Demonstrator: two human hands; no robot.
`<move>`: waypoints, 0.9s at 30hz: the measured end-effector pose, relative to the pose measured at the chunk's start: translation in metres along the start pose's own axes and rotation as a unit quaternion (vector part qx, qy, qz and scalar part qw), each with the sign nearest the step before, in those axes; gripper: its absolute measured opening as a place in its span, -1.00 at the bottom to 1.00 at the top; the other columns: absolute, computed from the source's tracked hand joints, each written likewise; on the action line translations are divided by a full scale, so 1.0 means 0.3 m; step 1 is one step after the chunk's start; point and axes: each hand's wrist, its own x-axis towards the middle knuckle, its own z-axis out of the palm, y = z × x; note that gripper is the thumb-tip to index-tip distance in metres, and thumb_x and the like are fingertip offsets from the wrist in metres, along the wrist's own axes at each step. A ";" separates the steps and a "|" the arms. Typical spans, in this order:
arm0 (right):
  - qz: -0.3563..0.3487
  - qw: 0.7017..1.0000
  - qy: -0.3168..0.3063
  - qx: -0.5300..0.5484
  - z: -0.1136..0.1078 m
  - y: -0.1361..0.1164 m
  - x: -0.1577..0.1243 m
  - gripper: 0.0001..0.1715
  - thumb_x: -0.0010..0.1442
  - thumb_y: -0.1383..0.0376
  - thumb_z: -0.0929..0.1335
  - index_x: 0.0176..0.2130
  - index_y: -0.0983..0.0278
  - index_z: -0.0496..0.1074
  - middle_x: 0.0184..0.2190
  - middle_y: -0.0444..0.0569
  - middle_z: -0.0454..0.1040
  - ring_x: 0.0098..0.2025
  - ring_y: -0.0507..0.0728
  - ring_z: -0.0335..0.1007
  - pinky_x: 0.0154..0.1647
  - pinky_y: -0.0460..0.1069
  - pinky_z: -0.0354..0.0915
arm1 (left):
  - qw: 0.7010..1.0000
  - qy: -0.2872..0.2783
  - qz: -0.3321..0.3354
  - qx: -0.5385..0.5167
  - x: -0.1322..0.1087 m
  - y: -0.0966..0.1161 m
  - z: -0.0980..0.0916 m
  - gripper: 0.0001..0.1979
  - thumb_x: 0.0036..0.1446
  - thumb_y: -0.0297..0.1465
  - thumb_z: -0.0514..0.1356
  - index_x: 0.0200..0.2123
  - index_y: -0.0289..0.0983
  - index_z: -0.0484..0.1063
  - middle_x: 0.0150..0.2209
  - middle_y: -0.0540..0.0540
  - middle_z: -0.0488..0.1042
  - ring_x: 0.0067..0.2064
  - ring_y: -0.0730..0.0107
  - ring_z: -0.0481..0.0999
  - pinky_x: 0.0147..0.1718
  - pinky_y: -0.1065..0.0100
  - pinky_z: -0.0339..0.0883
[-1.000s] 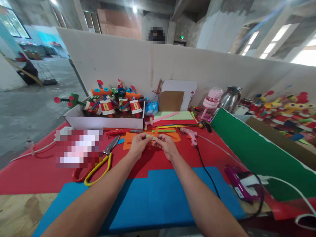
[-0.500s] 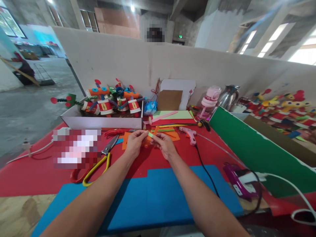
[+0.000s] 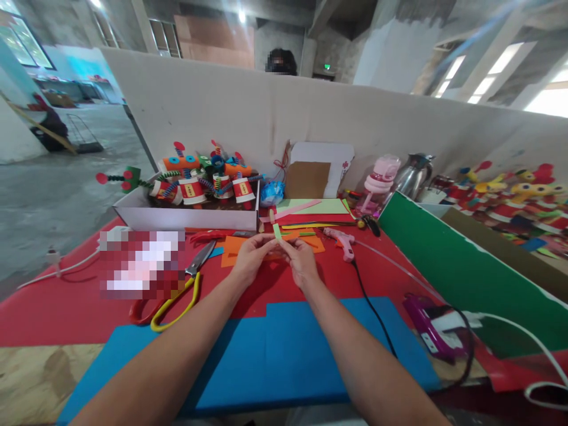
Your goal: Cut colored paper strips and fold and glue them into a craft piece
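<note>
Over the middle of the red table covering, my left hand and my right hand meet with fingertips pinched together. A light green paper strip stands up from between them, its lower end hidden by the fingers. Both hands appear closed on it. Orange paper pieces lie beneath and behind the hands. To the left, large scissors with red and yellow handles rest with a blue paper scrap by the blades. A pink glue gun lies right of my right hand.
A white box of paper-cup figures stands back left, a green-sided box at right. Blue sheets cover the near edge. A purple power strip, pink bottle and steel jug stand around. Someone's head shows beyond the partition.
The green strip has turned from lying flat between my fingers to pointing up. My hands have drawn closer together, and the orange strip seen by my right fingers no longer shows there.
</note>
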 end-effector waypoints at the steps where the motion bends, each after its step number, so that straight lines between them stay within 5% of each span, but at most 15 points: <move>1: -0.002 1.000 -0.002 -0.007 0.001 0.001 -0.002 -0.66 -0.25 0.24 0.54 -0.49 0.30 0.38 -0.54 -0.13 0.52 -0.46 0.07 0.49 -0.30 0.01 0.44 | 1.000 0.003 -0.001 0.001 0.002 -0.003 -0.002 -0.55 -0.37 -0.19 0.44 -0.37 -0.32 0.50 -0.47 -0.05 0.52 -0.44 0.44 0.46 -0.36 0.38 0.36; 14: -0.012 0.999 0.006 -0.029 0.012 -0.010 -0.014 -0.62 -0.31 0.18 0.55 -0.49 0.29 0.43 -0.59 -0.20 0.45 -0.53 -0.01 0.39 -0.45 -0.07 0.42 | 0.999 0.003 0.025 0.022 0.005 -0.006 -0.013 -0.65 -0.30 -0.22 0.42 -0.47 -0.31 0.43 -0.57 0.03 0.44 -0.57 0.57 0.34 -0.58 0.50 0.19; 27: 0.011 1.000 0.024 0.005 0.010 0.005 -0.007 -0.64 -0.33 0.21 0.56 -0.53 0.29 0.42 -0.61 -0.20 0.47 -0.56 -0.01 0.40 -0.40 -0.05 0.44 | 0.999 0.013 0.021 -0.030 0.011 -0.015 -0.014 -0.67 -0.33 -0.26 0.42 -0.54 -0.30 0.40 -0.63 0.06 0.40 -0.59 0.56 0.34 -0.57 0.49 0.21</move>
